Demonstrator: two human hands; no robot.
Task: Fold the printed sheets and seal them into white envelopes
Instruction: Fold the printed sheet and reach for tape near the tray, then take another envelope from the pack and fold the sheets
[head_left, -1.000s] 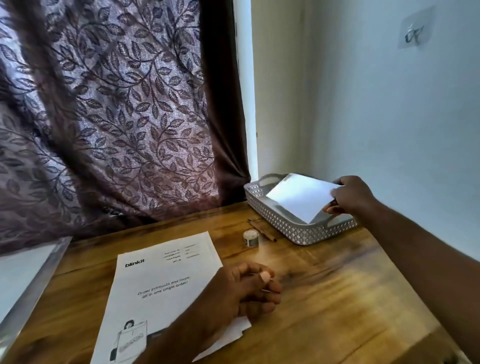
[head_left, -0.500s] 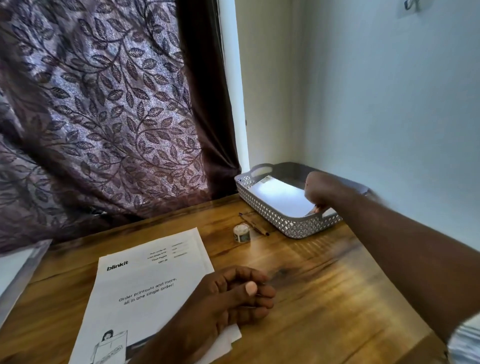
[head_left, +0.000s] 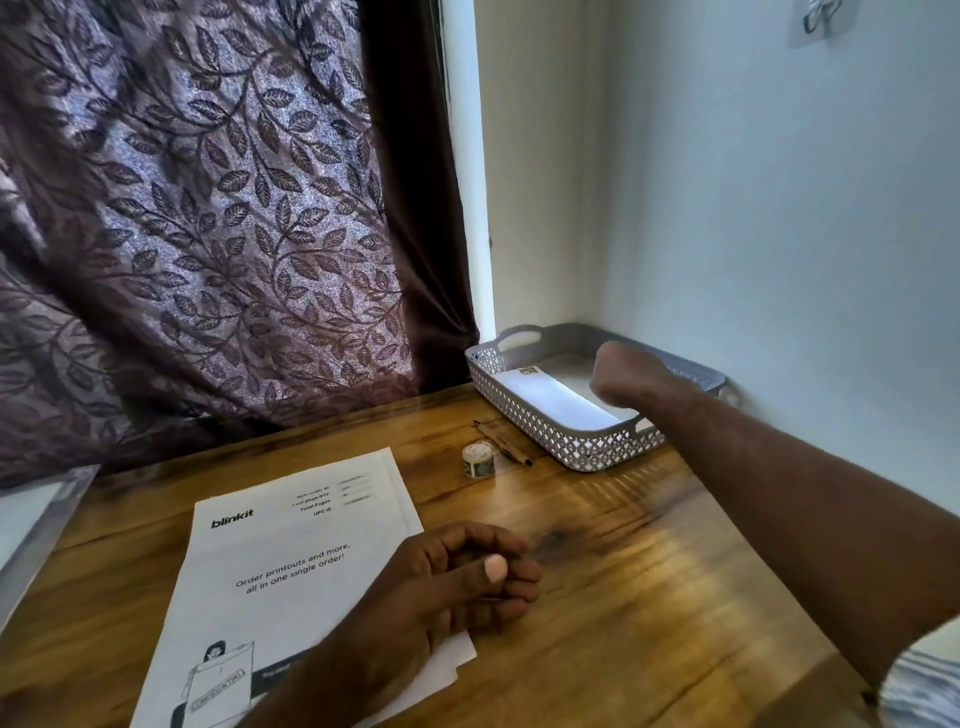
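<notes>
Our left hand rests loosely curled and empty on the printed sheets, likely thin, floppy and best lifted by a free edge; our right hand, grip hidden from us, hangs over the white envelope in the grey basket.

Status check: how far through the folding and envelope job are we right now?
Done: one white envelope lies in the grey basket. In hand: the right hand is over that basket, fingers hidden, so contact with the envelope is unclear; the left hand rests on the printed sheets. Left: the top sheet lies flat and unfolded, with more sheets beneath it.
</notes>
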